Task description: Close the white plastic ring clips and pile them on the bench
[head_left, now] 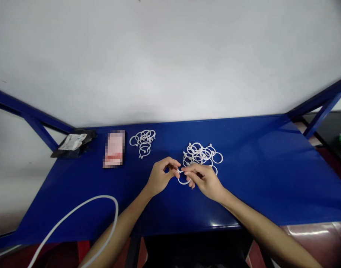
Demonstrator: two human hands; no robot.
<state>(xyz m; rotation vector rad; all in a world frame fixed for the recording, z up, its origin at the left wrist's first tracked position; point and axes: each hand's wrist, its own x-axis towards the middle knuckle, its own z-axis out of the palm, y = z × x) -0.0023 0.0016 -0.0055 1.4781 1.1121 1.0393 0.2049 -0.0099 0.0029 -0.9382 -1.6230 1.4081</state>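
A white plastic ring [184, 181] is held over the blue table [257, 178] between both hands. My left hand [161, 176] pinches its left end with thumb and fingers. My right hand [204, 178] pinches its right end, fingers curled. Just behind my right hand lies a heap of several white rings [201, 154]. A smaller group of white rings [143, 142] lies farther back on the left.
A blurred pink and white packet [114, 149] lies left of the smaller rings, and a black bag with a white label [72, 143] sits at the back left corner. A white tube [83, 208] curves over the table's front left. A white wall rises behind.
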